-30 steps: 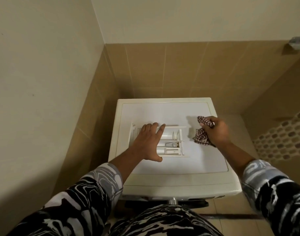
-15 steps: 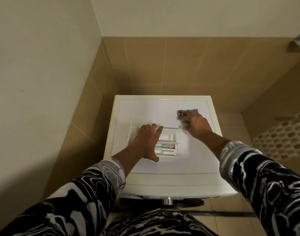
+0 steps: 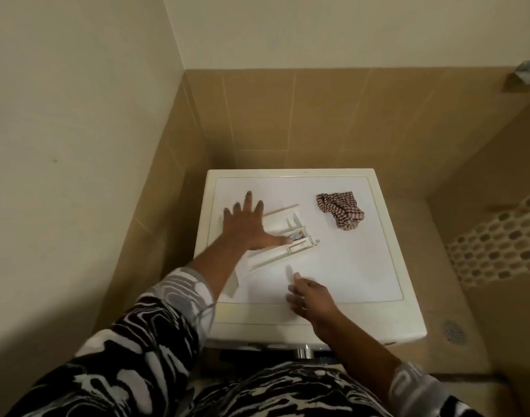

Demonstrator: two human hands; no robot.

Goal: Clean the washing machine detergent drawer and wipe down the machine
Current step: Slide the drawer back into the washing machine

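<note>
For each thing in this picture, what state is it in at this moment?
detergent drawer, taken out, lying askew on top of the washing machine
checked cloth, crumpled, lying loose, untouched
left hand, open, flat on the drawer
right hand, open, blurred, holding nothing

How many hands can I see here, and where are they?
2. The left hand lies spread on the detergent drawer atop the washing machine; the right hand is near the machine's front edge, holding nothing.
</note>
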